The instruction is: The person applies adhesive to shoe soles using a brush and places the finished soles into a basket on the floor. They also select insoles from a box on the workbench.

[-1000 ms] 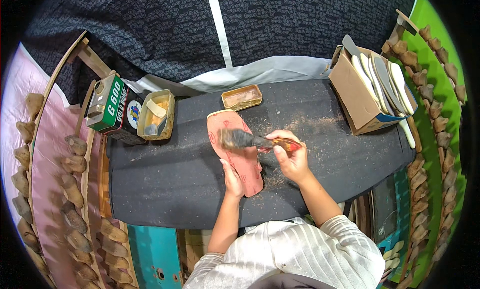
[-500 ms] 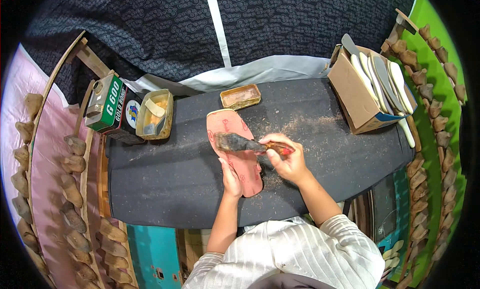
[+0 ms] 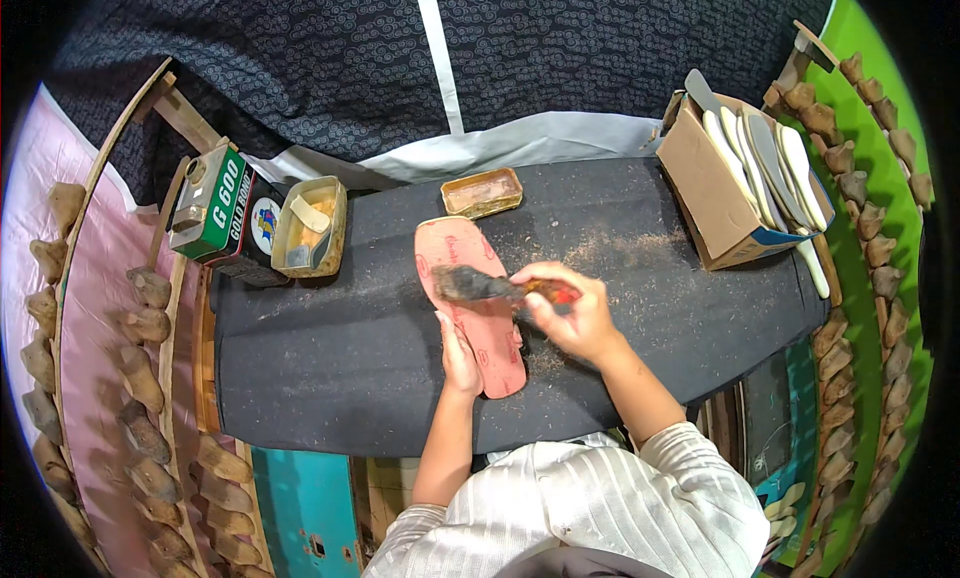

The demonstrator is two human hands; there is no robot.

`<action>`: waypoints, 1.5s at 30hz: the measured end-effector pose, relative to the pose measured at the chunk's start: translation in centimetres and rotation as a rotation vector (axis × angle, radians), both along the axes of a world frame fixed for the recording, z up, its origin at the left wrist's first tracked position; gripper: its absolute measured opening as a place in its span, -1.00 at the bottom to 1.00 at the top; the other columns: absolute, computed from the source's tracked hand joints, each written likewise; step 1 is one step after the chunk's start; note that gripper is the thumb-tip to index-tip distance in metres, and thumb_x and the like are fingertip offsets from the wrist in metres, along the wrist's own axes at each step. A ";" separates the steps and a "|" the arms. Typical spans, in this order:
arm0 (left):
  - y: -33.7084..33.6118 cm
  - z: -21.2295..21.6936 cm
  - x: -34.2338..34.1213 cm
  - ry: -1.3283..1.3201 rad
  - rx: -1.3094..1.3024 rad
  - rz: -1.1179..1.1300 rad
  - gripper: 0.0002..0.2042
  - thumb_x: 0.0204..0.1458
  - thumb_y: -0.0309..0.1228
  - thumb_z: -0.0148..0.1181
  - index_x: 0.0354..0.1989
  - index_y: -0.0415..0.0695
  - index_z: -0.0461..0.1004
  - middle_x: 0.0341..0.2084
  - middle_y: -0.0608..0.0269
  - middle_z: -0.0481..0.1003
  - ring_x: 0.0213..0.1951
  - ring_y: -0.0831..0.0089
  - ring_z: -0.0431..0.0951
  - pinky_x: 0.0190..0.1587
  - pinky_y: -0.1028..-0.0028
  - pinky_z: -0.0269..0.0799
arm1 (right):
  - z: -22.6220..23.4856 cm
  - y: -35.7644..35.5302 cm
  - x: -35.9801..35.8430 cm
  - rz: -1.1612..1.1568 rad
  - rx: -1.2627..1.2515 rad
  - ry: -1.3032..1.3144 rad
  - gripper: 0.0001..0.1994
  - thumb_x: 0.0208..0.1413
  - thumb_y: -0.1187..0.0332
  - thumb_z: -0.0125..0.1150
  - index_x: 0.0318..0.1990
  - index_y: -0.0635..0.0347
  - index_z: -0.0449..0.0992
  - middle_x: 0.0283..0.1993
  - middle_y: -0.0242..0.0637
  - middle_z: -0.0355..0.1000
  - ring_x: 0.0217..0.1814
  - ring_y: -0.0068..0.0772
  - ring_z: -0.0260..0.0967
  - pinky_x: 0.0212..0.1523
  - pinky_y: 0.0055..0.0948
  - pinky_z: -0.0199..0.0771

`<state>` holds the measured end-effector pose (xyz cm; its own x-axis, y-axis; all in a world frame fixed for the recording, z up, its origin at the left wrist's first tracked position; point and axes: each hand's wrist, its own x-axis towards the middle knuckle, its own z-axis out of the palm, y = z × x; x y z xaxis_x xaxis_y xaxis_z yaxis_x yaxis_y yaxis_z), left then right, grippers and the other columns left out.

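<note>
1. Pink shoe sole (image 3: 470,308) lies flat mid-bench, long axis running away from the person, on the dark bench (image 3: 330,368) cover.
2. Brush (image 3: 470,284) lies across the sole's upper half, dark bristles on the pink surface, orange handle pointing right.
3. Right hand (image 3: 572,313) is closed around the brush handle.
4. Left hand (image 3: 460,356) presses on the sole's near left edge, fingers flat; it grips nothing.
5. Small open tin (image 3: 483,192) sits just beyond the sole's far end.
6. Larger tin (image 3: 310,227) and a green can (image 3: 210,203) stand at the far left.
7. Cardboard box (image 3: 722,183) of pale insoles stands at the far right.
</note>
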<state>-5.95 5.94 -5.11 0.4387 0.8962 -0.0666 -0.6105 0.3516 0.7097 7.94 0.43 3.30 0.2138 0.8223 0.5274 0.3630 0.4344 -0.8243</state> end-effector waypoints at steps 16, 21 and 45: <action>0.2 -0.1 -0.5 0.041 -0.019 0.025 -0.32 0.14 0.13 -0.61 0.06 -0.24 0.18 -0.21 0.08 0.43 -0.31 0.33 0.49 -0.24 0.35 0.45 | -0.1 -0.3 1.9 -0.010 -0.078 0.055 -0.84 -0.03 0.43 0.12 -0.27 0.24 0.47 -0.36 -0.31 0.48 -0.36 -0.58 0.44 -0.31 -0.57 0.43; 0.0 1.1 -0.1 0.039 -0.011 -0.068 -0.29 0.10 0.20 -0.61 0.01 -0.20 0.22 -0.33 0.07 0.44 -0.40 0.31 0.49 -0.35 0.35 0.47 | -0.2 -0.9 2.0 -0.105 0.034 0.045 -0.84 -0.06 0.46 0.12 -0.28 0.24 0.48 -0.36 -0.30 0.46 -0.37 -0.55 0.43 -0.30 -0.58 0.42; 0.6 -0.4 -1.4 -0.049 0.017 -0.050 -0.32 0.13 0.15 -0.60 0.05 -0.20 0.21 -0.27 0.09 0.44 -0.29 0.31 0.49 -0.24 0.32 0.45 | -1.8 -0.7 1.3 -0.045 -0.070 0.159 -0.85 0.02 0.40 0.08 -0.30 0.28 0.46 -0.35 -0.31 0.45 -0.36 -0.56 0.42 -0.30 -0.57 0.41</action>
